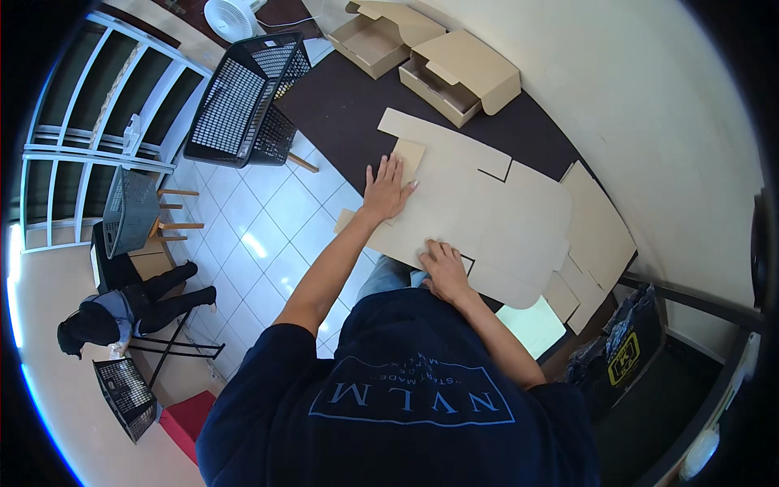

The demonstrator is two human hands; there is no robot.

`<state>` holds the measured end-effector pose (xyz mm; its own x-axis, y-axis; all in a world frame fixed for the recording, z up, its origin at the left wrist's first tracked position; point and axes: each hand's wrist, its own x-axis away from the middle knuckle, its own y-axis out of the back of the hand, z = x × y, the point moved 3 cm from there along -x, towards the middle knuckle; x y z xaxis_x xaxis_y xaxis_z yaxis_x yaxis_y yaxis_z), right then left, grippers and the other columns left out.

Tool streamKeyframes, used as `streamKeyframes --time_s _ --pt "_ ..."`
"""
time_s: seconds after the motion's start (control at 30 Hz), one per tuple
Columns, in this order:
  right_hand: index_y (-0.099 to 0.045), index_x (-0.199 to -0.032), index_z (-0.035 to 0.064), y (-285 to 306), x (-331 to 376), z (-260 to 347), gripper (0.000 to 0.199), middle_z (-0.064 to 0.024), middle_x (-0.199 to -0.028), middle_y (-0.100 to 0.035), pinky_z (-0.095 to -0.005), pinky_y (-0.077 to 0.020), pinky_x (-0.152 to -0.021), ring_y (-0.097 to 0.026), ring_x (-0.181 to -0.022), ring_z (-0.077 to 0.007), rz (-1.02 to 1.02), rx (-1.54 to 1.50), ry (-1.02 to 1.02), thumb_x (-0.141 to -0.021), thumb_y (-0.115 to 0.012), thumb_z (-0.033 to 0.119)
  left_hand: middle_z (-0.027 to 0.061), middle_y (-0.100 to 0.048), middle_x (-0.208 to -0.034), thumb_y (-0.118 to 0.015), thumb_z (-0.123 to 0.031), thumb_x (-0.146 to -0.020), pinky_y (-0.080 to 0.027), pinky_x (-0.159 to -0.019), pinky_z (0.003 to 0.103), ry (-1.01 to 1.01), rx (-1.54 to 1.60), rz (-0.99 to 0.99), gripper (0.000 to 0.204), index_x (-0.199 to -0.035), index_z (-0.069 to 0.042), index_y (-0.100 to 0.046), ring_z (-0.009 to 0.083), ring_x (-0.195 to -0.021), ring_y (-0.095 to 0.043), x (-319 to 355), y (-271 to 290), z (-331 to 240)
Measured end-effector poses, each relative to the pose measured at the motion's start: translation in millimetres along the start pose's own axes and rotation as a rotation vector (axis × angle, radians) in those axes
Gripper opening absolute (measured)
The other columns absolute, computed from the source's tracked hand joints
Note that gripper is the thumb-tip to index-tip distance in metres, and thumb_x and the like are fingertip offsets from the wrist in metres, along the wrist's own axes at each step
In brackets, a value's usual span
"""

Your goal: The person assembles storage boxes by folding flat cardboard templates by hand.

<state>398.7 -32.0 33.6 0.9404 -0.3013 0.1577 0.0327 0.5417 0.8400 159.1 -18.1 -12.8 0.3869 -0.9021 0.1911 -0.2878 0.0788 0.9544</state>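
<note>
A flat, unfolded cardboard box blank [487,215] lies at an angle on the dark table in front of me. It has cut slots and a rounded end toward the right. My left hand [388,193] rests palm down, fingers stretched, on its left part, over a small folded flap [410,156]. On the near edge, beside a slot, sits my right hand [444,272], its fingers loosely bent and apart on the board. Whether its thumb reaches under the edge I cannot tell. Neither hand grips anything visible.
Two open cardboard boxes [461,75] stand at the table's [341,109] far end. More flat cardboard [600,235] and a pale green sheet [531,325] lie to the right. Black plastic baskets [235,101] stand at the left. Another person [109,316] is farther left, by a folding stand.
</note>
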Motion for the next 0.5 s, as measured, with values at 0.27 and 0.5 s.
streamKeyframes --time_s 0.27,0.5 --pt "-0.060 -0.116 0.0042 -7.0 -1.5 0.3 0.044 -0.0200 -0.137 -0.049 -0.0475 -0.0401 -0.100 -0.047 -0.126 -0.0369 -0.089 0.061 0.055 -0.072 -0.067 0.000 0.0159 -0.017 -0.164 -0.030 -0.056 -0.102 -0.011 -0.118 0.064 0.062 -0.083 0.010 0.077 -0.157 -0.003 -0.018 0.0353 -0.152 -0.011 -35.4 2.0 0.9" --pt "-0.058 -0.116 0.0034 -10.7 -6.0 1.4 0.038 -0.0192 -0.133 -0.050 -0.0485 -0.0404 -0.099 -0.049 -0.121 -0.0357 -0.114 0.133 0.036 -0.078 -0.061 0.003 0.0162 -0.019 -0.164 -0.029 -0.059 -0.101 -0.011 -0.117 0.064 0.129 -0.012 0.071 0.078 -0.156 -0.003 -0.023 0.0360 -0.152 -0.012 49.3 2.0 -9.5"
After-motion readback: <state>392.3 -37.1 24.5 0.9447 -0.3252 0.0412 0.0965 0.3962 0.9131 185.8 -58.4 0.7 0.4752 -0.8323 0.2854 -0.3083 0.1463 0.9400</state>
